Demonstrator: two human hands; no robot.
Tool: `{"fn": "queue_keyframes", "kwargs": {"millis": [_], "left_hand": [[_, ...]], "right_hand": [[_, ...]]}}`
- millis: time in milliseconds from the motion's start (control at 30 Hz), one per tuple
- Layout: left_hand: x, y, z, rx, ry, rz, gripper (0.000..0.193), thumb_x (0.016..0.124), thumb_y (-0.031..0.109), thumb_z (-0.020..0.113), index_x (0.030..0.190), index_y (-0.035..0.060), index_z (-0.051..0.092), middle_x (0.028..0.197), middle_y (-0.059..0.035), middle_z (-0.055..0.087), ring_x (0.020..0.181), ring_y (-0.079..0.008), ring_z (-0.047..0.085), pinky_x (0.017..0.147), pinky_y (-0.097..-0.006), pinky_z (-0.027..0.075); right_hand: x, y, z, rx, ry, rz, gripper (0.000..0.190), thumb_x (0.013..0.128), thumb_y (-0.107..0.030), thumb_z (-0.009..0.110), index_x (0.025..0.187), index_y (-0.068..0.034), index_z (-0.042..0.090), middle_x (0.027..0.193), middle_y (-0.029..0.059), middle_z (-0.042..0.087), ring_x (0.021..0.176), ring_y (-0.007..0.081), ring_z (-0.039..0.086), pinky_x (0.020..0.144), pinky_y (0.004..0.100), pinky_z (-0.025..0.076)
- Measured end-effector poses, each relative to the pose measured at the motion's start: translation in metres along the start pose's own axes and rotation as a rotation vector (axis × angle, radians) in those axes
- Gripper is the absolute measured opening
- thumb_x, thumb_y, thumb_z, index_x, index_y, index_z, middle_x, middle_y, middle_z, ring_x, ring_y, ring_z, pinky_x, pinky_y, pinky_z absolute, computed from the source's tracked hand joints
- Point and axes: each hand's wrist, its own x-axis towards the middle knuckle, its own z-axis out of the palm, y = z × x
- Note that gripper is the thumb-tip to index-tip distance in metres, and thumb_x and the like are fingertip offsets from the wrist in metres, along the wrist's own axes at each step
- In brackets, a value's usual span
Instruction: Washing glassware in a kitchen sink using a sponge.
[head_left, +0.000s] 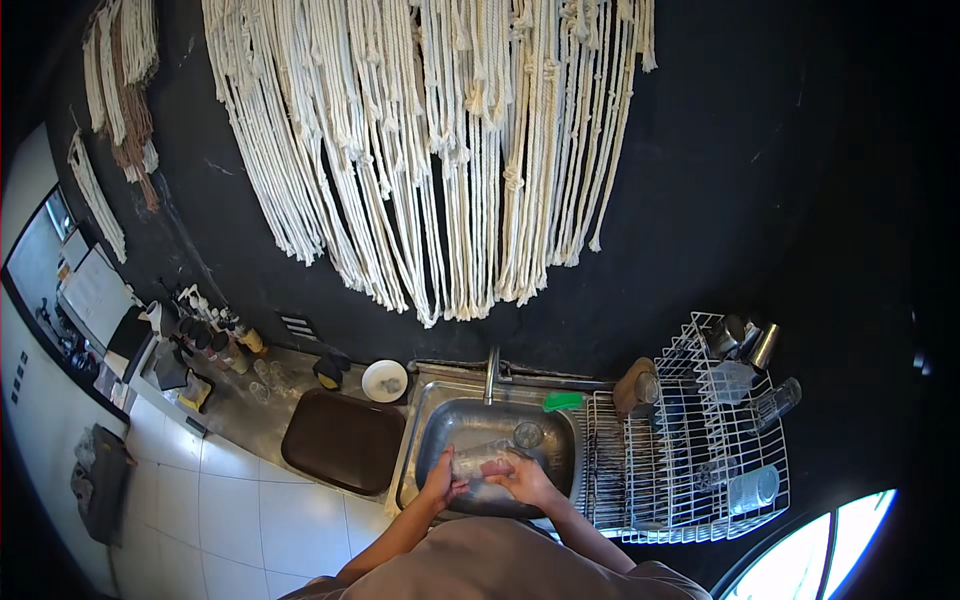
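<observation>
Over the stainless steel sink (450, 420), a clear ribbed glass (471, 463) lies on its side between my two hands. My left hand (442, 480) grips one end of it. At the other end is my right hand (521, 480), with a pinkish sponge or cloth (496, 468) in its fingers against the glass. Just beyond, another clear glass (528, 435) stands in the basin. The metal faucet (490, 379) rises at the back of the sink. A green sponge or cloth (562, 401) sits on the rim, to the faucet's right.
A white wire dish rack (679, 442) with glasses and metal cups is on the right. Left of the sink are a dark brown tray (343, 441), a white bowl (385, 381) and several bottles (225, 349). Knotted cord hangings (450, 187) cover the dark wall.
</observation>
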Motion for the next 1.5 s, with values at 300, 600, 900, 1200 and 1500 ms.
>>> {"fn": "queue_keyframes", "kwargs": {"millis": [300, 600, 900, 1200, 1500], "left_hand": [[0.019, -0.012, -0.006, -0.015, -0.043, -0.038, 0.06, 0.091, 0.065, 0.053, 0.116, 0.0103, 0.057, 0.092, -0.0075, 0.064, 0.066, -0.0156, 0.06, 0.064, -0.0336, 0.054], [0.022, -0.035, 0.003, -0.12, -0.064, -0.035, 0.057, 0.091, 0.065, 0.053, 0.113, 0.012, 0.059, 0.088, -0.007, 0.065, 0.063, -0.017, 0.06, 0.059, -0.0316, 0.053], [0.024, -0.052, 0.01, -0.326, -0.048, 0.015, 0.056, 0.094, 0.061, 0.049, 0.109, 0.008, 0.057, 0.078, -0.0086, 0.064, 0.054, -0.0194, 0.058, 0.05, -0.0325, 0.051], [0.012, -0.058, 0.013, -0.377, -0.108, -0.052, 0.053, 0.097, 0.059, 0.044, 0.108, 0.0083, 0.056, 0.078, -0.0075, 0.062, 0.053, -0.0179, 0.054, 0.048, -0.0315, 0.047], [0.011, -0.041, 0.011, -0.109, -0.015, -0.003, 0.051, 0.097, 0.056, 0.047, 0.111, 0.0079, 0.056, 0.074, -0.0035, 0.055, 0.052, -0.0119, 0.045, 0.052, -0.0286, 0.045]], "right_hand": [[-0.008, 0.014, -0.006, -0.032, 0.153, -0.131, 0.032, 0.087, -0.025, 0.073, 0.109, -0.005, 0.061, 0.087, 0.0152, 0.066, 0.086, 0.035, 0.066, 0.08, 0.0393, 0.052], [-0.018, 0.009, -0.042, -0.084, -0.059, 0.015, 0.04, 0.09, -0.02, 0.071, 0.122, -0.007, 0.052, 0.088, 0.0097, 0.068, 0.08, 0.0194, 0.065, 0.073, 0.0334, 0.051], [-0.011, 0.054, -0.036, 0.196, -0.183, -0.025, 0.064, 0.098, -0.018, 0.056, 0.152, -0.004, 0.025, 0.12, 0.0118, 0.053, 0.1, 0.0195, 0.051, 0.094, 0.0302, 0.041], [-0.016, 0.037, -0.053, -0.125, -0.261, 0.045, 0.06, 0.098, -0.023, 0.059, 0.149, -0.005, 0.034, 0.131, 0.02, 0.059, 0.119, 0.0309, 0.06, 0.098, 0.0387, 0.046], [-0.008, 0.035, -0.033, -0.085, -0.071, -0.025, 0.038, 0.09, -0.021, 0.066, 0.125, -0.007, 0.061, 0.11, 0.0188, 0.07, 0.104, 0.0318, 0.067, 0.091, 0.0392, 0.05]]}}
